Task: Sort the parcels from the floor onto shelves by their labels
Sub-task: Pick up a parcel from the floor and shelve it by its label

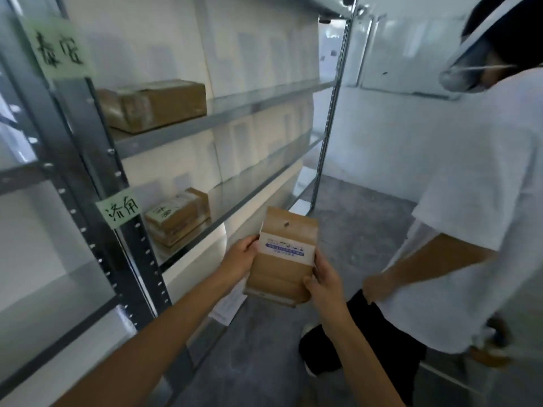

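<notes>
1 brown parcel (282, 259), white label strip up, is held in mid-air before the rack (235, 111), above the floor (361, 230). L hand (239, 258) grips its left edge; R hand (324, 282) clasps the lower right corner, thumb on top. 2 more boxes sit at the rack's left end: upper box (155, 104) & lower box (179, 217), 1 per shelf. 2 green handwritten tags on the upright: upper tag (60, 51), lower tag (120, 211). At right, 1 bystander (470, 201) in white tee, black shorts. 1 paper sheet (229, 304) lies under the rack.
</notes>
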